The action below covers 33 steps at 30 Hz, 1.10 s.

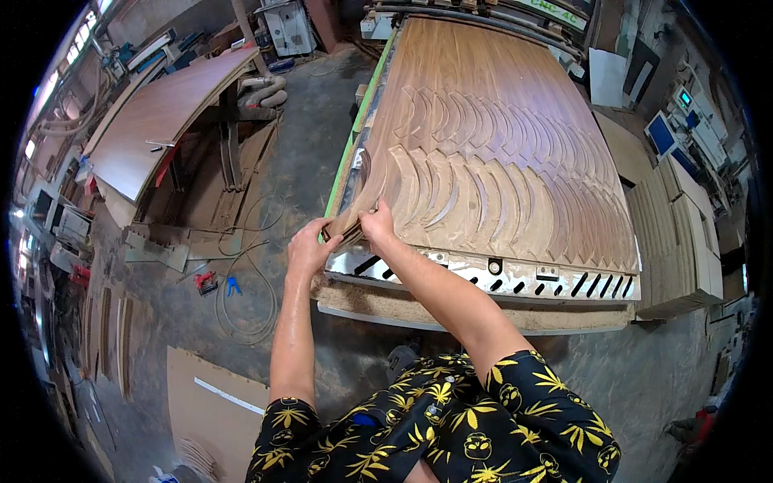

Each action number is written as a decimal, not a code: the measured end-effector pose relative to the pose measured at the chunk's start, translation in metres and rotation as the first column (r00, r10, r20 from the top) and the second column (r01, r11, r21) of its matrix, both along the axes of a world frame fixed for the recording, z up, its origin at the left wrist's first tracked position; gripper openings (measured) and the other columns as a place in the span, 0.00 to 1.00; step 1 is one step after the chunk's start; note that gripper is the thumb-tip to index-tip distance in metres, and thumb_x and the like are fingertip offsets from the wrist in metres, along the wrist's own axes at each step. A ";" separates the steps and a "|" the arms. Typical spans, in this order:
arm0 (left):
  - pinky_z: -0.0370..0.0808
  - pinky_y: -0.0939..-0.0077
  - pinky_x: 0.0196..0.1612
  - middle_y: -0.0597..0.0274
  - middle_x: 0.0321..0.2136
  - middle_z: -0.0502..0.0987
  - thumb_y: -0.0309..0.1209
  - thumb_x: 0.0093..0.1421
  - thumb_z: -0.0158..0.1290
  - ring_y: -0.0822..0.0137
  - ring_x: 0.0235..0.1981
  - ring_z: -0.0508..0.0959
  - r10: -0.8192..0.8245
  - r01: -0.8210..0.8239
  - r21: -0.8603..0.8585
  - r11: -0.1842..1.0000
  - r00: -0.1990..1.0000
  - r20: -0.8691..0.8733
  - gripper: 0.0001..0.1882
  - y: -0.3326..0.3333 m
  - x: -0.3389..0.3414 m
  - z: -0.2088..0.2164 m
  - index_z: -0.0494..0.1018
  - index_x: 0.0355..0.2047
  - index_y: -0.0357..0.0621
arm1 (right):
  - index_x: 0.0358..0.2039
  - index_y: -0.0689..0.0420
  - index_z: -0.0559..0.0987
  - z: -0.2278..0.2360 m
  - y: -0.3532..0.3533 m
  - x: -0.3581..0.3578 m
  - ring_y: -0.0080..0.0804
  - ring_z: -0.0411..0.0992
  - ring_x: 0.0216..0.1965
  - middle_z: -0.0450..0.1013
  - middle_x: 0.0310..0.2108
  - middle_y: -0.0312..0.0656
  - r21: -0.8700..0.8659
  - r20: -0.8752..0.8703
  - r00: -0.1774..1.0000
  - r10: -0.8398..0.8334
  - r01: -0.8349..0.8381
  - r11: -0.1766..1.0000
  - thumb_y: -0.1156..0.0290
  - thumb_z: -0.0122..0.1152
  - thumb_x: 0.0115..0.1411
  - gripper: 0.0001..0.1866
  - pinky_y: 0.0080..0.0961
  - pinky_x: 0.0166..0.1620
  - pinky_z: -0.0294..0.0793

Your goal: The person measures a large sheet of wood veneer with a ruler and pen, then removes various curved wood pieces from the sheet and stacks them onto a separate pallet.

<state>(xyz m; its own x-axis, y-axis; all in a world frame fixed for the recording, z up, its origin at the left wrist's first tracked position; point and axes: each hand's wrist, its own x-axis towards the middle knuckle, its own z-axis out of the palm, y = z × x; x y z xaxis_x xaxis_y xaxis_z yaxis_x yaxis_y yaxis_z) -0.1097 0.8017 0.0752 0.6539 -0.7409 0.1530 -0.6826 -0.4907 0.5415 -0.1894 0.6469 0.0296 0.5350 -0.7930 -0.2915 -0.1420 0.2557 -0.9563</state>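
Grasping a curved strip [353,211] at the near left corner of the sheet [475,60]

Head view. Found the left hand [310,244] closed on the near end of the strip, and the right hand [378,222] gripping just beside, slightly farther along. Located the strip against the left side of the sheet, with its near end at the corner; could not tell one layer from several beneath the hands. Observed bare forearms below short black sleeves [523,398] printed in yellow.

Noted the sheet lying flat on a bed [439,278] with a slotted metal front, and bearing two rows of crescents [452,193] set side by side.

Recorded well apart at left a tabletop [181,105] with a brown surface. Logged on the floor [314,109] a red tool [205,283], a blue tool [233,286] near it, and a looped cable [270,310]; closer in, a brown board [187,378]. Listed at right a stack of boards [668,249] beside the bed, with a screen [662,133] beyond.
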 end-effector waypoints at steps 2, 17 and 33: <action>0.76 0.58 0.54 0.57 0.51 0.81 0.44 0.54 0.67 0.51 0.53 0.80 0.027 -0.025 0.030 0.999 0.998 -0.058 0.27 -0.001 -0.002 0.005 0.79 0.52 0.51 | 0.71 0.63 0.55 -0.001 -0.002 0.001 0.45 0.77 0.50 0.76 0.52 0.56 0.006 -0.023 1.000 0.009 -0.009 1.000 0.80 0.54 0.59 0.39 0.34 0.53 0.75; 0.76 0.56 0.51 0.49 0.46 0.82 0.46 0.52 0.62 0.47 0.49 0.81 0.133 -0.133 0.037 0.990 0.991 -0.002 0.28 -0.003 -0.002 -0.007 0.76 0.52 0.51 | 0.71 0.63 0.57 -0.002 -0.010 -0.004 0.62 0.61 0.65 0.58 0.64 0.68 -0.159 -0.156 0.987 0.037 -0.062 0.985 0.68 0.61 0.56 0.43 0.40 0.68 0.62; 0.72 0.65 0.52 0.56 0.45 0.80 0.60 0.65 0.52 0.65 0.48 0.76 -0.037 -0.131 -0.317 0.939 0.880 -0.474 0.35 -0.037 0.065 -0.022 0.75 0.51 0.37 | 0.67 0.64 0.65 -0.007 0.001 0.011 0.51 0.70 0.60 0.69 0.61 0.57 0.275 0.024 0.998 0.051 -0.055 0.960 0.42 0.66 0.58 0.47 0.40 0.58 0.72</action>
